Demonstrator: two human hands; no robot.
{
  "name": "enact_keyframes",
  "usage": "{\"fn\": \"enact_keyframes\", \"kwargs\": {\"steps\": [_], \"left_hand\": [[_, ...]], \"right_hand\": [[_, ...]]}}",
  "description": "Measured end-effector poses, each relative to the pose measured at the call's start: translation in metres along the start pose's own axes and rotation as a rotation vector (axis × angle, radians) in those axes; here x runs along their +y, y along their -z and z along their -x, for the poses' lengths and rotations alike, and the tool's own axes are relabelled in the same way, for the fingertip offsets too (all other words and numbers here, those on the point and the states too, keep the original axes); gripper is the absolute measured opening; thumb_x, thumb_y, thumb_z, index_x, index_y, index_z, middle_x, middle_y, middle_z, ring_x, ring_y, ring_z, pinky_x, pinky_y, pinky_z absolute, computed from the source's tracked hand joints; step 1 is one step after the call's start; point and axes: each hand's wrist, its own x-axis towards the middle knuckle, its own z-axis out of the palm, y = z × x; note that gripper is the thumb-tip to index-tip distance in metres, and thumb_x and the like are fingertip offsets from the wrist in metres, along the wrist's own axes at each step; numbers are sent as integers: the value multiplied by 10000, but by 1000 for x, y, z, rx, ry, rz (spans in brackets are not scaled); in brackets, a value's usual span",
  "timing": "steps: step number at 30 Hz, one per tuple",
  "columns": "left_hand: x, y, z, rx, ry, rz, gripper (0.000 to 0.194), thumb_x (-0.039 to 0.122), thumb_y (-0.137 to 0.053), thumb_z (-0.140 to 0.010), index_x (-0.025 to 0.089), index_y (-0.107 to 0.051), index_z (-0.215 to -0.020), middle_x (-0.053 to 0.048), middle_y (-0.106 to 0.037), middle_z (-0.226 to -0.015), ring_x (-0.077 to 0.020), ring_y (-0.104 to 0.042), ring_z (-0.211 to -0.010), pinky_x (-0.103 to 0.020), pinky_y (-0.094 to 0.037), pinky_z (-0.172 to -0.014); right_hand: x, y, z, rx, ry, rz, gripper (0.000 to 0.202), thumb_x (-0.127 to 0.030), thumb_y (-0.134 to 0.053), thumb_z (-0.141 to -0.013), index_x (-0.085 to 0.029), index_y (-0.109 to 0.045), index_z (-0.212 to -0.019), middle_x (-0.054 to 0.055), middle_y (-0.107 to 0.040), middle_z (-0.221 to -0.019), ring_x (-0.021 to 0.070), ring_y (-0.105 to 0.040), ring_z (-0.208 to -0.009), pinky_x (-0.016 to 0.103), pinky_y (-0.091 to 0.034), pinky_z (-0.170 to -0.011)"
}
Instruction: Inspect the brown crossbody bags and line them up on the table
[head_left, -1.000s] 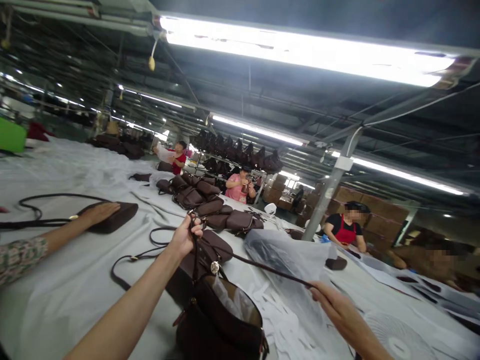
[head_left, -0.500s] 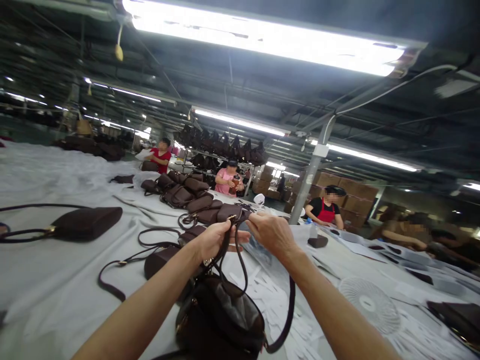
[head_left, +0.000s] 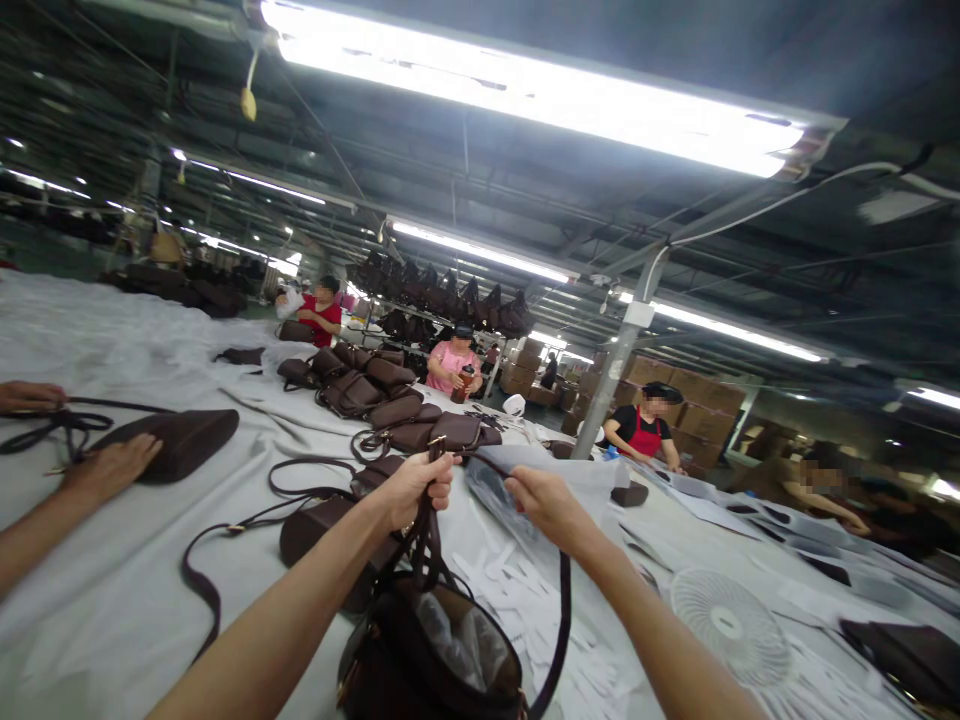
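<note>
A dark brown handbag (head_left: 405,660) stands before me, its top unzipped, with clear plastic stuffing (head_left: 457,635) inside. My left hand (head_left: 420,487) is closed around its bunched straps, and a gold buckle (head_left: 438,447) pokes up above the fist. My right hand (head_left: 551,503) pinches the thin strap (head_left: 487,458) a little to the right, so that this piece spans the gap between both hands. From under my right hand a longer loop of strap (head_left: 562,620) hangs down to the bag's right side.
Beyond my hands lies a heap of brown bags (head_left: 360,390). At left a co-worker's hands (head_left: 120,465) touch another bag (head_left: 199,440). White paper scraps (head_left: 510,600) and a white fan (head_left: 727,620) are at right. A metal post (head_left: 611,380) rises behind the table.
My left hand has closed its fingers around the straps. My right hand has moved right and lower, drawing the strap away from it. A co-worker's hands have come in at left.
</note>
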Motion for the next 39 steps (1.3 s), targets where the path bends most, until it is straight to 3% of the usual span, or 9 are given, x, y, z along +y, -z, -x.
{"fn": "enact_keyframes", "kwargs": {"steps": [4, 7, 10, 15, 19, 23, 26, 32, 39], "left_hand": [[-18, -14, -11, 114, 9, -30, 431, 312, -886, -595, 144, -524, -760, 112, -360, -518, -7, -251, -387, -154, -180, -387], [-25, -16, -15, 188, 18, 10, 358, 269, -859, -642, 128, -540, -722, 117, -340, -483, -1, -228, -356, -151, -160, -367], [-17, -6, -15, 227, 24, 87, 295, 244, -764, -770, 140, -500, -687, 103, -360, -486, -15, -287, -353, -143, -241, -370], [14, 25, -13, 377, -39, 224, 307, 230, -509, -959, 158, -428, -671, 73, -416, -491, -36, -404, -362, -145, -366, -396], [21, 34, -13, 409, -57, 267, 275, 232, -404, -997, 152, -450, -738, -8, -570, -636, -97, -579, -486, -218, -493, -471], [13, 20, -17, 330, -39, 235, 306, 220, -367, -1010, 153, -423, -717, 42, -482, -589, -18, -424, -373, -125, -379, -390], [6, 4, -18, 225, 36, 142, 277, 219, -495, -964, 152, -426, -704, 53, -458, -577, 0, -329, -348, -98, -263, -341], [-4, -22, -11, -1, 184, -119, 288, 154, -804, -693, 128, -520, -729, 58, -472, -564, -1, -312, -370, -125, -221, -346], [0, -34, -7, -267, 186, -619, 344, -24, -693, -513, 170, -552, -760, 64, -525, -628, -58, -424, -450, -159, -300, -375]], "right_hand": [[-40, -28, 5, 0, 91, 267, 224, -129, -395, -946, -191, -610, -954, 85, -723, -929, 211, -694, -831, 264, -417, -618], [-52, -33, 7, -37, 112, 247, 196, -138, -408, -954, -191, -596, -975, 84, -717, -972, 197, -688, -870, 256, -416, -642], [-39, -30, 15, -37, 127, 103, 118, -190, -466, -947, -186, -581, -922, 60, -715, -884, 182, -675, -839, 242, -410, -657], [11, -30, 42, -128, 87, -226, 213, -202, -429, -950, -193, -539, -768, -13, -657, -673, 107, -574, -528, 217, -396, -558], [25, -32, 58, -52, 82, -108, 205, -210, -438, -956, -192, -597, -828, 2, -669, -677, 144, -623, -625, 239, -399, -616], [0, -25, 58, -69, 169, 131, 170, -205, -480, -951, -226, -648, -951, 35, -725, -834, 186, -679, -776, 247, -382, -608], [-23, -16, 52, -92, 183, 287, 188, -244, -478, -966, -207, -653, -912, 63, -734, -869, 209, -694, -802, 257, -392, -600], [-33, -4, 32, -16, 108, 342, 280, -355, -437, -986, -202, -665, -933, 89, -742, -916, 220, -699, -848, 256, -422, -637], [-38, -4, 28, -5, 82, 219, 135, -262, -563, -907, -177, -637, -980, 77, -700, -957, 210, -670, -863, 254, -442, -682]]}}
